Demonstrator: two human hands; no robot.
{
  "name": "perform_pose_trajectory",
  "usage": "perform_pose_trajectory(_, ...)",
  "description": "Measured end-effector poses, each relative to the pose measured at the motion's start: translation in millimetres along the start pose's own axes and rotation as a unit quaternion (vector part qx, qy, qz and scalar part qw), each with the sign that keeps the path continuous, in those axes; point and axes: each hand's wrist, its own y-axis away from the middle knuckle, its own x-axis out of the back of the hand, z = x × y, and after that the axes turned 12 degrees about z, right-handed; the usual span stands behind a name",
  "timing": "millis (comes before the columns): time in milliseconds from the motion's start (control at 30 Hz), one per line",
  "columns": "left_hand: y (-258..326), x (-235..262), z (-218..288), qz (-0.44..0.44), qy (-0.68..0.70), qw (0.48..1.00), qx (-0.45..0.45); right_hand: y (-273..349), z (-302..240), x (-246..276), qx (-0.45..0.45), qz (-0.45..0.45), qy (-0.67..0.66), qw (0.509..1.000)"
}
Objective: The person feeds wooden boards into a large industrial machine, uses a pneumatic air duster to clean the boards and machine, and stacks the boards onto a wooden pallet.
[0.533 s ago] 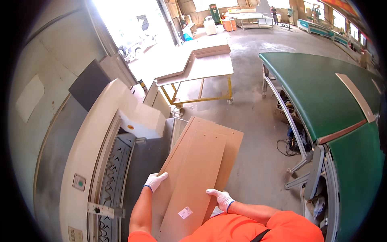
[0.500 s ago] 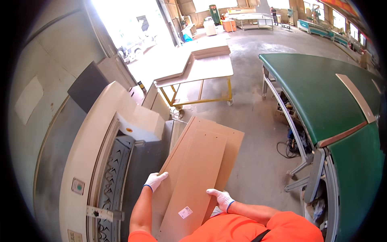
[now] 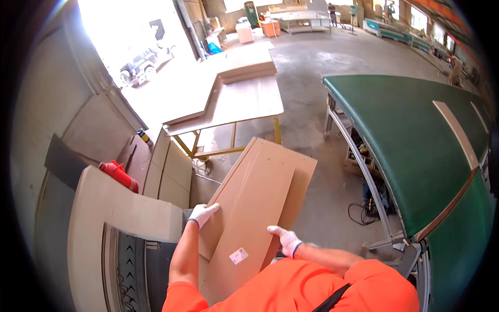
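Held against the front of my body is a small stack of light brown boards, slightly fanned out, with a white label on the top one. My left hand, in a white knitted glove, grips the stack's left edge, thumb on top. On the right edge, my gloved right hand clamps the boards with its thumb over the upper face. The fingers under the boards are hidden on both sides.
Ahead stands a yellow-framed cart stacked with panels. A green-topped conveyor table runs along the right, a loose strip on it. At left is a cream machine with a red bottle behind it. A cable lies beneath the conveyor.
I have moved forward with the boards: the cart is closer, and the cream machine has slid back toward the lower left. A red bottle has come into view. Both hands keep their hold.
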Motion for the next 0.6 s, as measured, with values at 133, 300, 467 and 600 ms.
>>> perform_pose_trajectory(133, -90, -29, 55, -0.025, -0.01, 0.999, 0.023, -54, -72, -21, 0.004, 0.036, 0.005, 0.999)
perform_pose_trajectory(300, -213, -65, 112, 0.019, -0.023, 1.0, 0.002, -161, -178, -48, 0.01, 0.018, 0.0, 1.0)
perform_pose_trajectory(467, -319, -80, 137, 0.027, -0.027, 0.998, 0.046, -262, -275, -82, -0.028, -0.005, 0.014, 1.0)
perform_pose_trajectory(600, -369, -91, 192, 0.042, 0.004, 0.993, 0.107, -297, -368, -116, -0.078, 0.01, 0.086, 0.993)
